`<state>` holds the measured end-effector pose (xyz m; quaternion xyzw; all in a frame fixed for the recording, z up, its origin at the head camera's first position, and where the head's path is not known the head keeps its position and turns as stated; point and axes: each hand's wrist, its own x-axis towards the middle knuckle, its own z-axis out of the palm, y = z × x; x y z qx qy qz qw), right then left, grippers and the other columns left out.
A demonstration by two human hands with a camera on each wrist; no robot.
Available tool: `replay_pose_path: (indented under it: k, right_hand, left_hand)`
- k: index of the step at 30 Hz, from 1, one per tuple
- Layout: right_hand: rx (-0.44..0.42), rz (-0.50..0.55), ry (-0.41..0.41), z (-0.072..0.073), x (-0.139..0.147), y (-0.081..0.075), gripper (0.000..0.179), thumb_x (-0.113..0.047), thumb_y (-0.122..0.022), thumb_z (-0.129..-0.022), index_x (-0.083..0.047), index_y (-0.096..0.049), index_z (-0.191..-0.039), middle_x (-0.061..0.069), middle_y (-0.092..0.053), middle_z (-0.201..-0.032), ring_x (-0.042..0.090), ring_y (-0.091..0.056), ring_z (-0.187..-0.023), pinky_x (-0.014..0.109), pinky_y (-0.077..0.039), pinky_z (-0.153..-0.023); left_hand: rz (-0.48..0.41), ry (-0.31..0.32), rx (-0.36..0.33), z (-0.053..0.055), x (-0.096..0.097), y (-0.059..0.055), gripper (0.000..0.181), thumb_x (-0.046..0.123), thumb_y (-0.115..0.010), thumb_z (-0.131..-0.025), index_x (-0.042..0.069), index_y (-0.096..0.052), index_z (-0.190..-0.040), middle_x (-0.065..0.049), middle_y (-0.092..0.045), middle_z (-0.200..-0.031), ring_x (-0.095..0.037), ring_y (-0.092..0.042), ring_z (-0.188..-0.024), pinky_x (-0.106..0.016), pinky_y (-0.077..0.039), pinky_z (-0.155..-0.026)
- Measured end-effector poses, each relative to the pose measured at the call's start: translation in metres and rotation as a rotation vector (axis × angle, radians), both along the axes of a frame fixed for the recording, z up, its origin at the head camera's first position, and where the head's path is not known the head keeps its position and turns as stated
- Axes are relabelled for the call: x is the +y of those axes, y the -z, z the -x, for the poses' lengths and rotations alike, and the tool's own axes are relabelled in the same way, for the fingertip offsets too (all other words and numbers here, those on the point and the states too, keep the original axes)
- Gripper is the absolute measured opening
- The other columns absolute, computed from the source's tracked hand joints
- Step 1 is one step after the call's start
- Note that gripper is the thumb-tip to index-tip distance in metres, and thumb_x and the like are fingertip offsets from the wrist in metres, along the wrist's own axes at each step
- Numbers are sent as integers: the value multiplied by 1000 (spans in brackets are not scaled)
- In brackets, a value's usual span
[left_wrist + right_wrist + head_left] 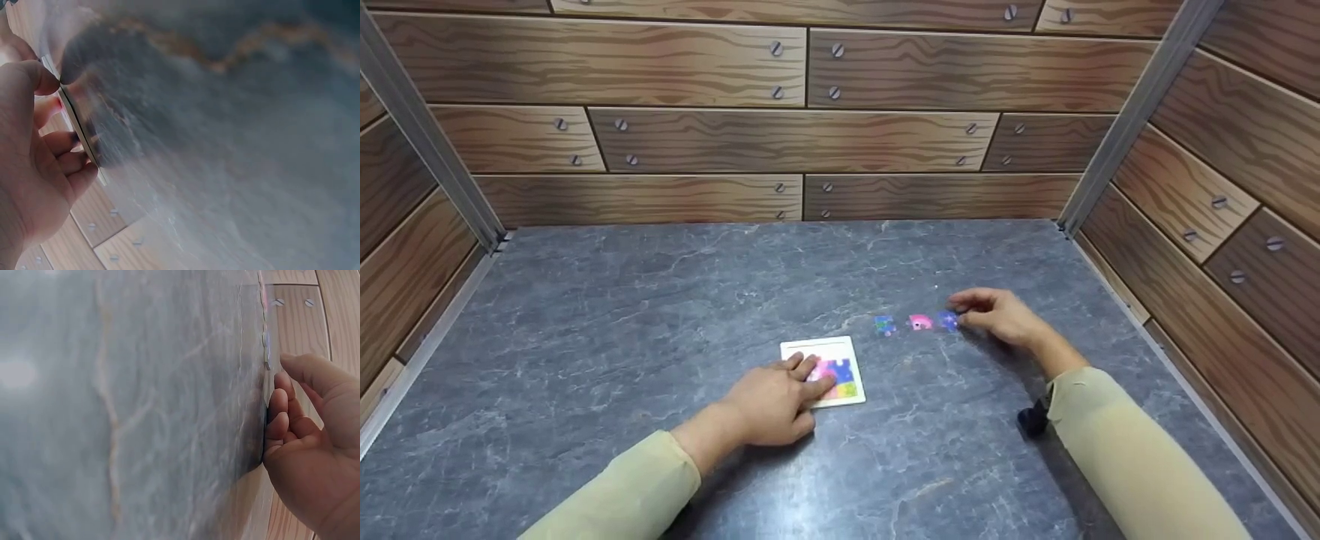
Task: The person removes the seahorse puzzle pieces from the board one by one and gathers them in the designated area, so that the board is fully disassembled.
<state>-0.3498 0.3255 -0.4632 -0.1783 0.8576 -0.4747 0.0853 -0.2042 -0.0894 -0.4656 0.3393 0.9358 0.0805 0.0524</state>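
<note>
A small white-framed jigsaw board (pixel 817 346) lies on the table, partly filled with pink, blue and yellow-green pieces. My left hand (pixel 771 405) rests on its left part, fingers stretched over the pieces and hiding some of them. In the left wrist view the thumb (pixel 48 79) is at the board's near edge. To the right of the board lie three loose jigsaw pieces in a row: blue-green (pixel 883 325), pink (pixel 920 322) and blue-purple (pixel 948 321). My right hand (pixel 1001 319) is beside the blue-purple piece, thumb and forefinger apart, no grip on it visible.
The grey marbled tabletop (pixel 660 292) is bounded by wood-patterned walls (pixel 697 139) at the back and both sides. Metal posts (pixel 1132 112) stand in the back corners. A dark object (pixel 1033 420) shows under the right sleeve at the wrist.
</note>
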Motion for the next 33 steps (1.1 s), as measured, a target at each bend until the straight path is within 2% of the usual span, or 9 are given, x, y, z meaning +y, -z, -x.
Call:
replay_pose_path:
  k: [9, 16, 20, 26, 30, 33]
  right_hand:
    - [85, 9, 46, -4, -10, -9, 34, 2, -73, -96, 13, -68, -128, 28, -72, -118, 11, -66, -99, 16, -52, -81]
    - [164, -7, 8, -11, -29, -23, 33, 3, -73, -95, 13, -69, -126, 27, -73, -111, 14, -66, -96, 17, -52, -81]
    - [167, -50, -9, -16, -42, -32, 31, -3, -74, -97, 7, -71, -127, 22, -74, -112, 18, -66, -99, 19, -53, -84]
    - [178, -64, -65, -22, -66, -40, 32, -6, -76, -97, 5, -73, -127, 17, -74, -111, 25, -67, -104, 33, -55, -93]
    - [182, -50, -105, -31, -85, -43, 31, -6, -77, -96, 4, -74, -125, 17, -75, -110, 25, -68, -100, 32, -57, -87]
    - [182, -56, -143, -37, -102, -43, 30, -7, -76, -96, 2, -75, -124, 20, -74, -112, 22, -68, -99, 31, -57, -85]
  left_hand:
    - [2, -2, -12, 1, -2, 1, 66, 31, -56, -96, 19, -51, -160, -22, -43, -162, -42, -43, -149, -52, -44, -116]
    - [-15, 14, 27, 0, -3, 0, 64, 28, -58, -95, 16, -55, -157, -31, -45, -158, -45, -47, -146, -52, -44, -116]
    - [-24, 9, 55, 0, -6, -4, 64, 29, -61, -95, 16, -55, -157, -30, -46, -158, -45, -48, -145, -53, -46, -114]
    - [-50, 10, 88, -2, -17, -9, 59, 31, -59, -100, 15, -55, -157, -28, -50, -156, -45, -49, -144, -53, -43, -116]
    - [-57, 32, 111, -7, -26, -10, 55, 32, -56, -103, 14, -57, -155, -27, -51, -155, -43, -50, -144, -53, -42, -117]
    - [-34, 40, 92, -10, -32, -10, 56, 34, -56, -104, 15, -57, -156, -27, -51, -156, -43, -50, -144, -55, -41, -118]
